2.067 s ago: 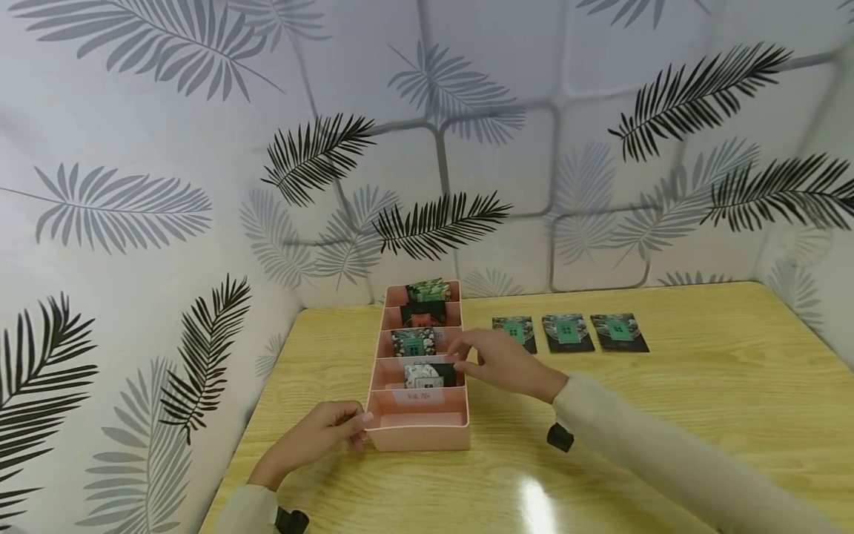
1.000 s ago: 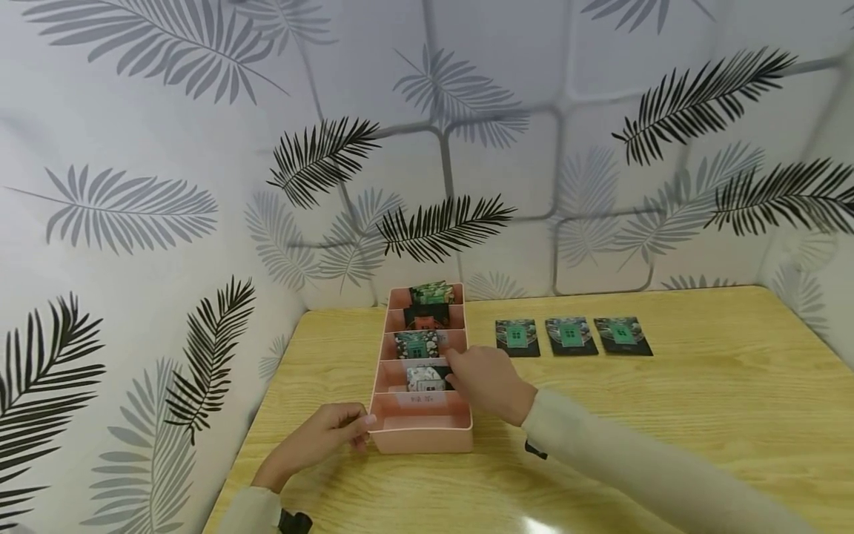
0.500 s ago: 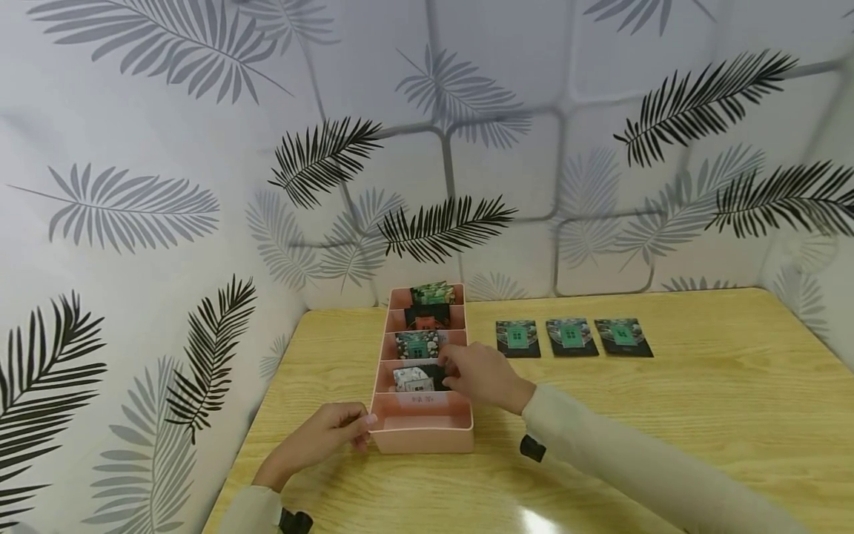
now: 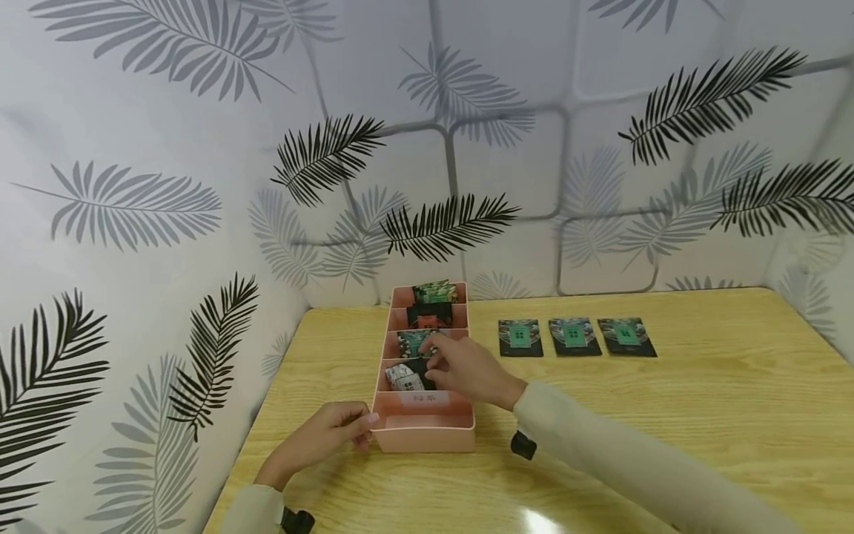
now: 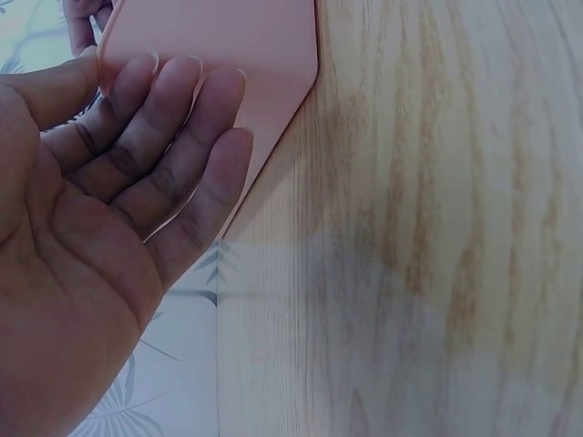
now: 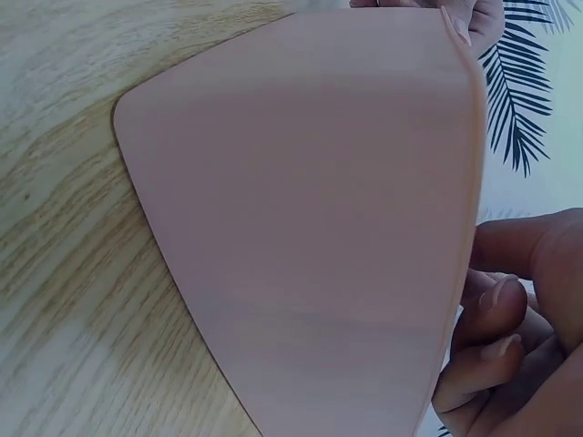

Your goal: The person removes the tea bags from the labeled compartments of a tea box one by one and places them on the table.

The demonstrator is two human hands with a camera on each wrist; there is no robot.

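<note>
A long pink divided box [image 4: 427, 439] stands on the wooden table, its compartments in a row running away from me. My left hand [image 4: 327, 439] holds its near left corner, thumb on the rim and fingers against the outer wall [image 5: 214, 36]. My right hand [image 4: 470, 371] reaches over the right rim and pinches the edge of the black sachet [image 4: 419, 366] in the second compartment from the front. A white patterned sachet [image 4: 404, 377] leans beside it, tilted left. The right fingertips are partly hidden behind the box wall in the right wrist view.
Farther compartments hold a dark floral sachet [image 4: 410, 343], a black-and-red sachet [image 4: 430, 315] and green sachets [image 4: 435, 292]. Three dark sachets with green labels, the nearest one [image 4: 520, 338] by the box, lie in a row on the table [image 4: 640, 415]. A patterned wall stands behind.
My right hand has come over the box rim and moved left. The white and black sachets in the second compartment have shifted left and tilted. The left hand stays at the corner.
</note>
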